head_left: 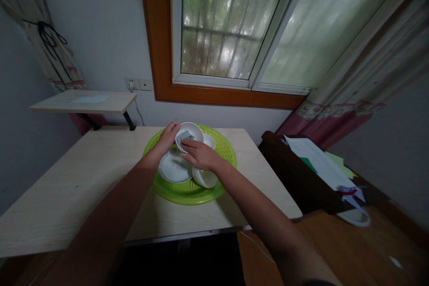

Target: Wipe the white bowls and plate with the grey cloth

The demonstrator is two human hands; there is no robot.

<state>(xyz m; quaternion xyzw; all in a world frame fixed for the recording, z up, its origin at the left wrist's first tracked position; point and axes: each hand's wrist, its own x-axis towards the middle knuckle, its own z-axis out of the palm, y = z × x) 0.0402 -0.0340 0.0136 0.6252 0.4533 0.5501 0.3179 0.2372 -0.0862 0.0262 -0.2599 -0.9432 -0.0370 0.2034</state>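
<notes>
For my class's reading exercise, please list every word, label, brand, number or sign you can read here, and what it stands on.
No text can be read.
Pale sheet on the raised shelf: any print is too faint and small.
Large white sheet at the right: too blurred.
Upper bowl, plate and green tray: no lettering visible.

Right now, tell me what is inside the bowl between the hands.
Inside the bowl is a greyish cloth, with the right hand over it. That hand hides part of the cloth; the bowl's bottom beneath cannot be seen.
</notes>
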